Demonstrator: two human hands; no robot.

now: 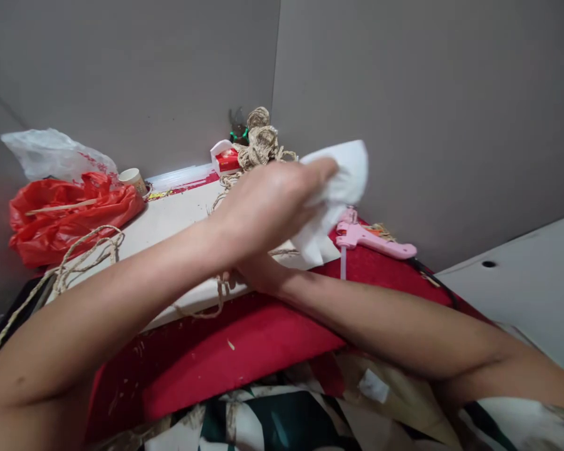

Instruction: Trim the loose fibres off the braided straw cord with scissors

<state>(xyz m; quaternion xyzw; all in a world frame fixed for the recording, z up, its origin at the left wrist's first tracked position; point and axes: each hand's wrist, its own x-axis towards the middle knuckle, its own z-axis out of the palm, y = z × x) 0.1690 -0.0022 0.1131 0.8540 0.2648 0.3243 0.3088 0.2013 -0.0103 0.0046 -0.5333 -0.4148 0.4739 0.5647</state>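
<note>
While my left arm crosses over my right in the head view, my left hand (275, 197) has its grip closed on a crumpled white tissue-like sheet (352, 172), pinched between thumb and fingers; hand and sheet blurred. Sheet is up above the right end of a flat off-white board (169, 216), which lies on the red tabletop (244, 357). My right hand (256, 270) sits under the left forearm at the board's near edge, partly hidden, fingers just beside a thin loop of tan braided twine (222, 297); can't tell whether that grip is holding it or loose.

Right of the board: pink plastic glue gun (378, 241) with a translucent stick (343, 263) pointing toward me. Behind the board: bundled tan twine coils (263, 145), black-and-green pliers (238, 128) and a small red-and-white box (226, 160). Far left: crumpled red plastic bag (79, 228) with a thin wooden stick (61, 208) on it, clear plastic bag (51, 153) behind, pale paper cup (131, 178) tilted beside them. More tan twine trails over the board's left end.
</note>
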